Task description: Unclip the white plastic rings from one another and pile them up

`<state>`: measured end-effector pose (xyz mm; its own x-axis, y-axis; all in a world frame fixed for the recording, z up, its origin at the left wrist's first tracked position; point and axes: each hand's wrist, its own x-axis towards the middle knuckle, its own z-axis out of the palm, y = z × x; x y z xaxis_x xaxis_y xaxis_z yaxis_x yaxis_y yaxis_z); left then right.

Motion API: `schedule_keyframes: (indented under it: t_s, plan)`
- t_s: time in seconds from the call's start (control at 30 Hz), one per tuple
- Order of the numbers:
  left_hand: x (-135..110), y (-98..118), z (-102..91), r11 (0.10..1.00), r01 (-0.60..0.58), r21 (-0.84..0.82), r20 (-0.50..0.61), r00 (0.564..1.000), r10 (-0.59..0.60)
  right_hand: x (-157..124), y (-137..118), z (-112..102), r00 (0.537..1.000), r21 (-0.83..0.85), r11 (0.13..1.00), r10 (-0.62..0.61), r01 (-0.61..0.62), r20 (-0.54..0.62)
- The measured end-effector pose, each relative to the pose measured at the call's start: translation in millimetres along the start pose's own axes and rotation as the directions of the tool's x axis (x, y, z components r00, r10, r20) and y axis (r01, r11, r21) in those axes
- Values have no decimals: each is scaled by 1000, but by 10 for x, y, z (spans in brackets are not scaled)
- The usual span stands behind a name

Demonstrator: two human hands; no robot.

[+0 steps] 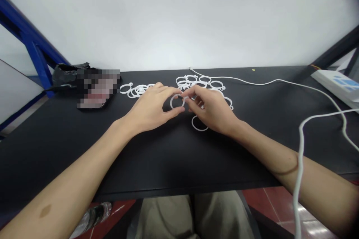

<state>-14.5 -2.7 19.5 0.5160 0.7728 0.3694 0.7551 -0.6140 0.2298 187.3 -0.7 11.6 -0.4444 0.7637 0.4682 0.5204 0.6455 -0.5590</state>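
Note:
A white plastic ring (171, 103) is held up above the black table, between my two hands. My left hand (154, 106) grips it with thumb and fingertips curved around its left side. At the ring's right edge, my right hand (211, 108) pinches with thumb and index finger; the exact point of contact is partly hidden. Behind and beneath my right hand lies a loose pile of similar white rings (191, 79), each with a small round tab. Another group of rings (137, 91) rests beyond my left hand. One ring (199, 130) lies just in front of my right hand.
A black plastic bag (67, 76) and a blurred-out flat object (98, 89) lie at the back left. A white cable (277, 80) runs across the right side, passing over my right forearm. A white box (340, 86) stands at the right edge.

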Motion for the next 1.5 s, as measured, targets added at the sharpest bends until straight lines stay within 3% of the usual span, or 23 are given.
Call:
schedule_keyframes:
  t_s: [0.27,0.53,0.67,0.8,0.93,1.03,1.17,1.27,1.37,1.5]
  plan:
    - [-9,-19,-8,1000,-19,-15,14,1000,19,-6,10,-1,999,-60,997,-43,43,4]
    - [-3,-41,-17,1000,3,7,-20,1000,-3,7,58,-50,999,-68,998,-3,5,38]
    - [14,-181,-18,973,173,152,-127,980,-155,41,97,-226,996,-264,962,-60,74,61]
    - [3,-365,-9,884,352,306,-124,936,-330,21,79,-377,960,-306,936,-91,173,265]
    - [-29,-462,-3,829,426,362,-117,903,-413,-28,56,-337,926,-318,922,-97,222,364]
    - [-38,-443,-17,830,422,364,-160,906,-391,-31,48,-230,923,-346,907,-103,240,371]
    - [-14,-283,-52,917,315,245,-188,943,-274,-8,12,-128,958,-326,921,-132,213,254]
    - [3,-119,-58,985,173,-1,-61,983,-172,-9,-18,-109,985,-297,943,-117,150,126]
    - [0,-1,-38,975,122,-188,61,992,-112,-24,-25,-105,995,-240,966,-78,93,68]
    - [-2,39,-14,949,126,-290,87,991,-105,-36,-15,-74,998,-197,978,-58,61,19]
